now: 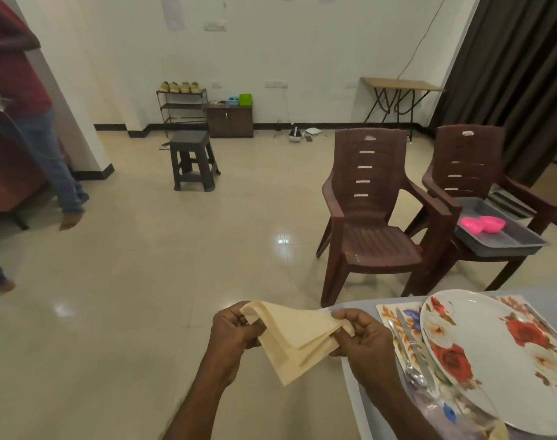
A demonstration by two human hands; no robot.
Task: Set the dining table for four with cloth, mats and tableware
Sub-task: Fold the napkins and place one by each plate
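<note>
Both hands, left hand [235, 325] and right hand [364, 339], pinch one folded cream napkin [297, 336] over the floor beside the worktop [356, 385], which carries one floral plate [499, 357] on one mat [394, 315], plus one knife [413, 341] and one spoon [405, 354].

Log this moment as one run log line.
step: folding napkin | left hand: pinches napkin | right hand: pinches napkin | table: floral plate, knife, spoon on mat
</note>
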